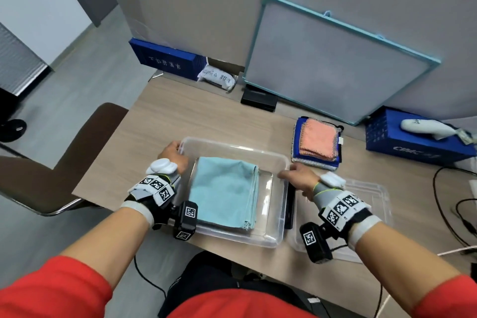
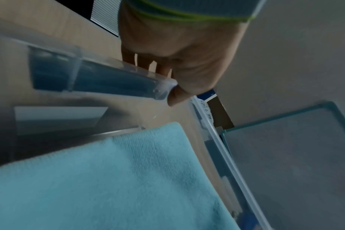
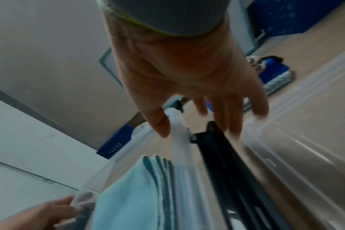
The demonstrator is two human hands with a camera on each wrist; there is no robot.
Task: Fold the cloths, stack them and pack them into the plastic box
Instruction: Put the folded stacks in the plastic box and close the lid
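Observation:
A clear plastic box (image 1: 232,143) stands on the wooden table in front of me. A folded light-blue cloth (image 1: 224,191) lies flat inside it, its layered edges facing right. My left hand (image 1: 177,149) grips the box's far-left corner; in the left wrist view the left hand (image 2: 168,84) pinches the rim (image 2: 118,63) between thumb and fingers, above the cloth (image 2: 108,179). My right hand (image 1: 293,177) is at the box's right rim. In the right wrist view the right hand (image 3: 195,109) has its thumb against the rim (image 3: 177,140), while its fingers spread straight outside the box.
A stack of folded cloths (image 1: 317,142), orange on top, sits at the back right. A clear lid (image 1: 369,196) lies right of the box, with a black slab (image 1: 290,204) between them. Blue boxes (image 1: 413,142), a framed board (image 1: 335,59), cables and a chair (image 1: 85,152) surround the table.

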